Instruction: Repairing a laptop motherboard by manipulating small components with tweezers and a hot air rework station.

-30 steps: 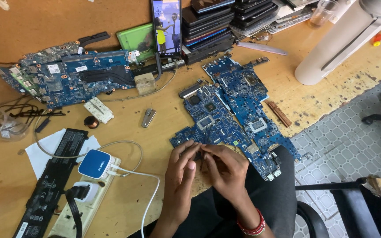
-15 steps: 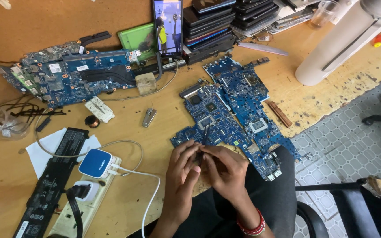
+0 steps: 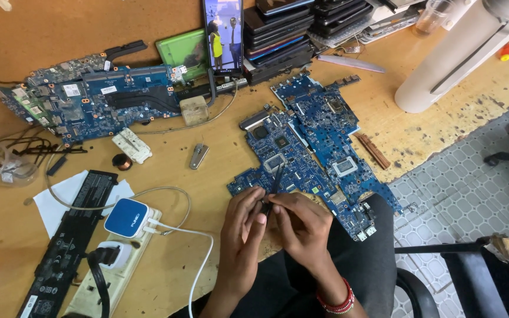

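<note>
I see my left hand [image 3: 240,227] and right hand [image 3: 301,227] side by side at the near edge of the surface [image 3: 166,282], fingertips meeting. Both pinch the lower end of a thin dark tool [image 3: 273,187], probably tweezers, though it is too slim to tell for sure. The tool runs up from my fingers and its tip rests on the blue board [image 3: 319,150] in front of me, just below a small square metal frame on that board. The board lies flat, slanting from the middle of the surface towards my right knee, its lower corner overhanging the edge above my dark trousers. A red bangle [image 3: 340,304] sits on my right wrist.

To the left, well apart from my hands, a second board [image 3: 95,100] lies flat near the back. A phone [image 3: 223,35] stands upright beside a stack of dark devices [image 3: 281,35]. Nearer me on the left are a white power strip [image 3: 113,268] with a blue charger [image 3: 126,218] plugged in, and a long black battery [image 3: 69,241] lying partly on white paper. A small metal clip [image 3: 198,156] lies between the two boards. A white fan base [image 3: 443,70] stands at the right.
</note>
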